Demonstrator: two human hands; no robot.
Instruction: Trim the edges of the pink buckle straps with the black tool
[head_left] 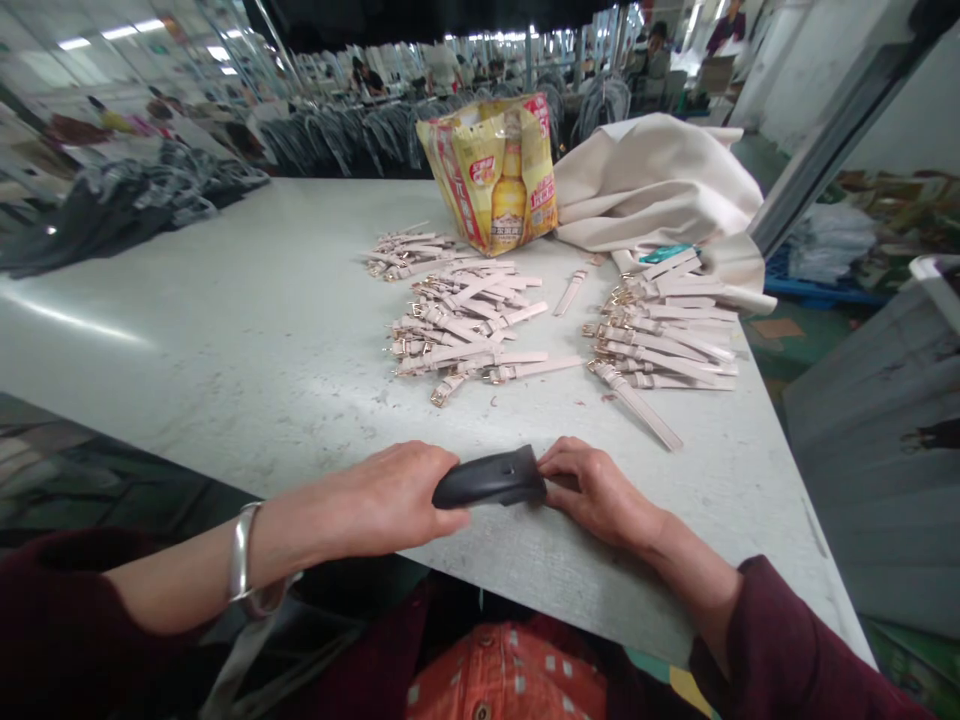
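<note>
My left hand [390, 497] is wrapped around a black stapler-like tool [491, 479], held just above the near part of the table. My right hand [596, 492] is at the tool's right end, thumb and fingers pinched together; whatever lies between them is hidden. Beyond my hands lies a heap of pale pink buckle straps [465, 320] with gold buckles. Another pile of the same straps [667, 330] is to the right, with one strap [637, 402] angled toward me. A single short strap [571, 293] rests between the two piles.
A yellow printed bag [495, 180] stands behind the straps. Cream material [660, 180] is bunched at the back right, beside a slanted metal post [832, 130]. Dark grey pieces [127, 205] lie at the table's far left. The table [187, 330] ends close to my body.
</note>
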